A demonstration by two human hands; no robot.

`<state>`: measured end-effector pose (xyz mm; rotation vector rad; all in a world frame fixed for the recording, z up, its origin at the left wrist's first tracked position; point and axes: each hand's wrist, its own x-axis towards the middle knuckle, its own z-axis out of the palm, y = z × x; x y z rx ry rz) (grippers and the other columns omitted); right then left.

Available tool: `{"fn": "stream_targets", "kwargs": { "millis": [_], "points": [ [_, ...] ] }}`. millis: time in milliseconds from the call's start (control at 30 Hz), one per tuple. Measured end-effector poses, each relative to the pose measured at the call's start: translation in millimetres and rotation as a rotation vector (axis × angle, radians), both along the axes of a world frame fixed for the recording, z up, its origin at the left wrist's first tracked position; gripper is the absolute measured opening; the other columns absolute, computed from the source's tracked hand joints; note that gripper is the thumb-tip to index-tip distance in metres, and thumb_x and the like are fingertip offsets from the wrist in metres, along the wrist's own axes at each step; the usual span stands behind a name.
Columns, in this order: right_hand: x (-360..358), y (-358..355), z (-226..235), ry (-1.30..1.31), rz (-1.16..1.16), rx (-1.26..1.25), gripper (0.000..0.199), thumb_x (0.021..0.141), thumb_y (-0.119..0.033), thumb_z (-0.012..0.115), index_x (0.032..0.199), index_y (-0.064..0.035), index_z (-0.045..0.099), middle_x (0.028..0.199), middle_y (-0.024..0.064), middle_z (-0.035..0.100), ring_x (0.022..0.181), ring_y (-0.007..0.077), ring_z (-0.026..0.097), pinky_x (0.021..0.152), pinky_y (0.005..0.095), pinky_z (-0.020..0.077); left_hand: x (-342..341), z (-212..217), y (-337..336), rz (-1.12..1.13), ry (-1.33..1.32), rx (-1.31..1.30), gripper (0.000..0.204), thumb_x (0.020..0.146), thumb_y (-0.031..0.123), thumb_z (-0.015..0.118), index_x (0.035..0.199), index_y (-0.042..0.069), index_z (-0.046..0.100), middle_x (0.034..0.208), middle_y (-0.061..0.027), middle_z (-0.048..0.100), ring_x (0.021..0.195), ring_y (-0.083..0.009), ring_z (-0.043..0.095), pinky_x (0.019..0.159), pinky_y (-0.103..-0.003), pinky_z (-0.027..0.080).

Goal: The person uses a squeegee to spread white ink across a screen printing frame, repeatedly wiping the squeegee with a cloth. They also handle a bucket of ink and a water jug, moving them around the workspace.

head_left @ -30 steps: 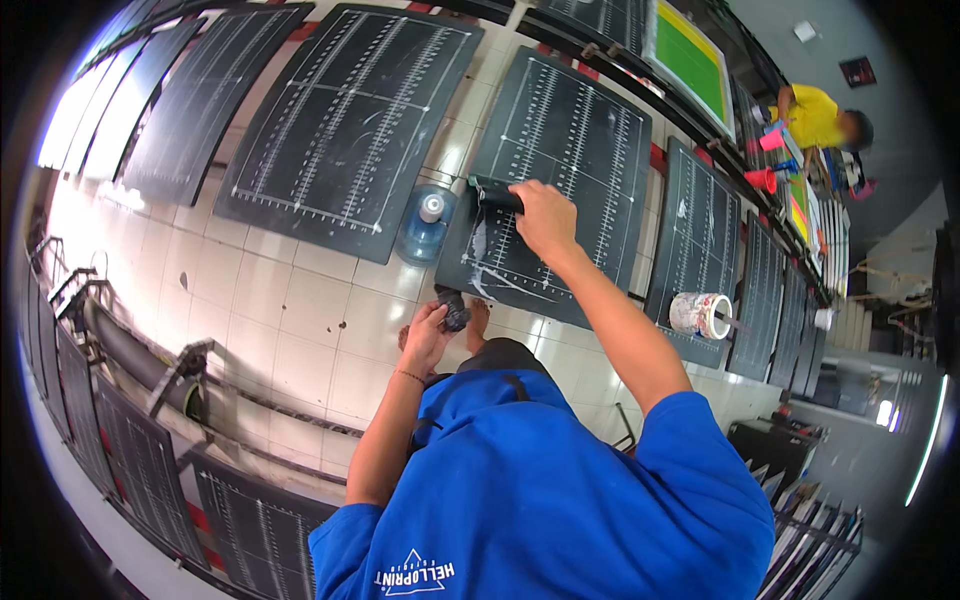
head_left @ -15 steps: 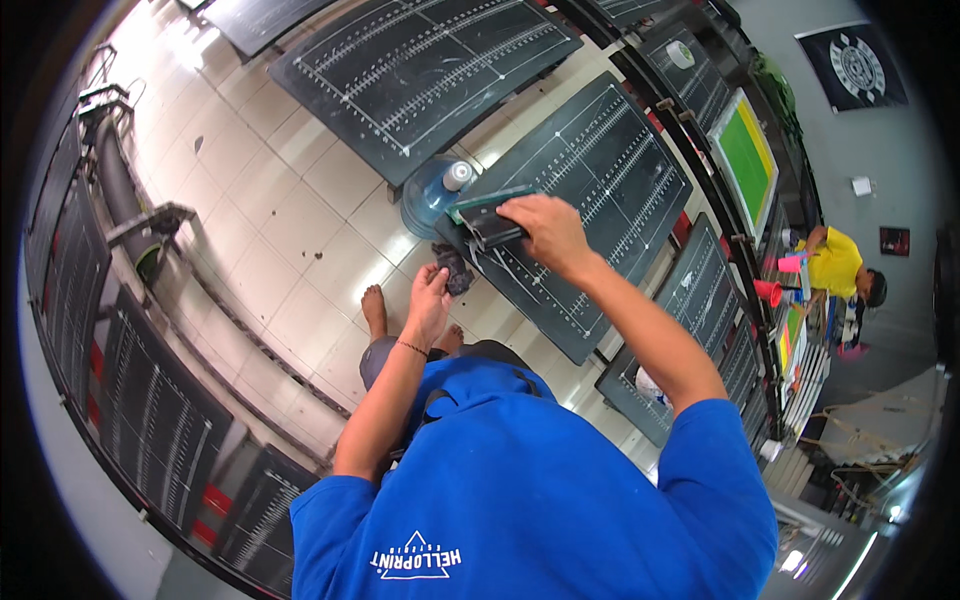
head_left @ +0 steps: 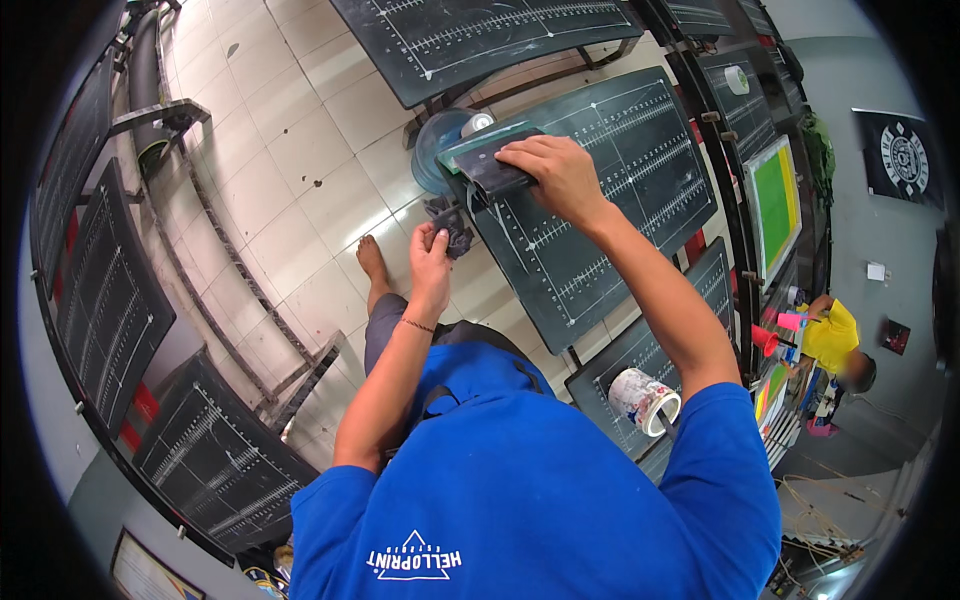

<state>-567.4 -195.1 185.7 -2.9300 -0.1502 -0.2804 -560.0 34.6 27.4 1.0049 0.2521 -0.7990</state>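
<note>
My right hand (head_left: 565, 178) is closed over the dark holder of a squeegee (head_left: 492, 172), which has a green blade edge. The squeegee is over the corner of a black printing board (head_left: 640, 150) marked with white ruled lines; whether it touches the board I cannot tell. Lower and to the left, my left hand (head_left: 431, 262) pinches a dark crumpled rag (head_left: 456, 238) between thumb and fingers. That rag hangs just off the board's near-left edge, below the squeegee. Behind the squeegee stands a clear blue water jug (head_left: 432, 160) with a white cap, partly hidden.
More ruled black boards (head_left: 490, 35) line both sides. A paint-stained white tub (head_left: 640, 400) stands on the board at my right. A green and yellow screen frame (head_left: 774, 210) lies beyond the rail (head_left: 715, 125). Farther right, a person in yellow (head_left: 832, 338) is beside red and pink containers.
My view has turned and shifted, so the boards appear moved and the white tub shows more fully. Both hands keep their holds; the squeegee and rag stay close together.
</note>
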Motion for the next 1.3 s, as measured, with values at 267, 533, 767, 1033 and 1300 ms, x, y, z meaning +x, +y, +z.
{"fn": "stream_targets", "kwargs": {
  "millis": [267,533,767,1033,1300],
  "points": [
    [-3.5,-5.8,-3.4,0.047,0.023,-0.020,0.046,0.068,0.003,0.067,0.111,-0.0152,0.071,0.113,-0.0013,0.071,0.109,0.0193,0.064,0.090,0.0352,0.0489,0.0,10.5,-5.5,0.014,0.003,-0.013,0.020,0.103,0.011,0.051,0.121,0.003,0.047,0.115,-0.0069,0.060,0.101,-0.0136,0.059,0.083,-0.032,0.052],
    [-83.1,-2.1,13.0,0.181,0.105,-0.016,0.047,0.066,-0.001,0.067,0.111,-0.0148,0.070,0.112,-0.0001,0.070,0.109,0.0212,0.065,0.092,0.0366,0.0484,-27.1,13.6,6.8,-0.080,0.039,-0.003,0.017,0.103,0.008,0.050,0.119,0.003,0.048,0.114,-0.0065,0.059,0.103,-0.0138,0.059,0.085,-0.032,0.054],
    [-145.8,0.2,34.3,0.337,0.143,-0.033,0.031,0.076,-0.006,0.064,0.104,-0.0170,0.073,0.107,-0.0053,0.071,0.104,0.0136,0.064,0.088,0.0325,0.0448,-54.2,22.7,24.5,-0.255,0.119,0.041,0.018,0.102,0.014,0.054,0.118,0.006,0.050,0.106,-0.0027,0.059,0.080,-0.0098,0.057,0.057,-0.026,0.042],
    [-144.5,-55.1,51.2,0.840,0.090,-0.037,0.034,0.070,-0.006,0.069,0.100,-0.0184,0.076,0.097,0.0028,0.073,0.093,0.0215,0.067,0.084,0.0371,0.0487,-60.8,24.0,33.6,-0.370,0.109,0.110,0.017,0.102,0.012,0.054,0.119,0.008,0.051,0.113,-0.0034,0.060,0.094,-0.0110,0.059,0.077,-0.027,0.050],
    [-244.8,-131.6,97.1,0.720,-0.763,0.768,0.023,0.066,-0.005,0.068,0.087,0.0046,0.064,0.076,0.0049,0.064,0.073,0.0137,0.058,0.066,0.0311,0.0461,-52.0,21.6,57.7,-0.466,0.117,0.107,0.021,0.100,0.013,0.056,0.121,0.009,0.053,0.110,-0.0010,0.063,0.096,-0.0117,0.060,0.075,-0.028,0.045]
  ]
}}
